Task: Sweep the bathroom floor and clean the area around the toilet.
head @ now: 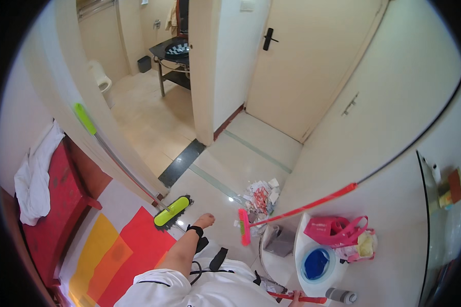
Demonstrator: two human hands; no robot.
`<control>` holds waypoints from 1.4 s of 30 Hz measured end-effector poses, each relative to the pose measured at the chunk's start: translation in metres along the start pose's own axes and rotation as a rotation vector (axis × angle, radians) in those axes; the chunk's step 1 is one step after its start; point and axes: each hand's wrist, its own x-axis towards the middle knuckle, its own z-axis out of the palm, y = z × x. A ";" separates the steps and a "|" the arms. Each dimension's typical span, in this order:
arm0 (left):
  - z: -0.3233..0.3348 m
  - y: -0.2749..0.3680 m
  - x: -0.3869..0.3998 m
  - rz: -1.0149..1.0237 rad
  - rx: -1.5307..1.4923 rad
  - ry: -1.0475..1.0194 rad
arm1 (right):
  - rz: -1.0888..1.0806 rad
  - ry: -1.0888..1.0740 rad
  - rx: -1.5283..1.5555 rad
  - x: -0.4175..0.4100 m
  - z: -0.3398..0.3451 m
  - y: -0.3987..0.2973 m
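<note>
My left hand point(205, 220) reaches out over the tiled floor, with a black band at the wrist. Its fingers look loosely curled, and I cannot tell whether they hold anything. Beside it is a flat mop point(173, 211) with a lime-green head and dark fringe, its metal pole leaning on the door frame. At the lower edge my right hand point(296, 297) grips a red handle point(315, 300); what it belongs to is mostly hidden. A pink-headed broom point(244, 227) with a red handle leans against the wall next to a heap of paper scraps and litter point(262, 196).
A white corner shelf point(344, 270) holds a blue-lined basin point(315, 264), a pink bag point(330, 230) and a grey bottle point(341, 296). A grey bin point(279, 241) stands beside it. To the left is a bed point(111, 253) with a red headboard point(57, 188). A bathroom opens beyond a dark threshold point(182, 163).
</note>
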 end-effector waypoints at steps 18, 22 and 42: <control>-0.267 -0.101 0.034 -0.068 -0.378 0.314 | -0.234 -0.584 0.286 -0.008 0.381 -0.194; -0.278 -0.115 0.051 0.058 -0.598 0.333 | -0.161 -0.373 0.643 0.018 0.454 -0.203; -0.276 0.087 0.073 -0.084 -0.791 0.128 | -1.499 -1.842 -0.686 0.128 0.700 -0.149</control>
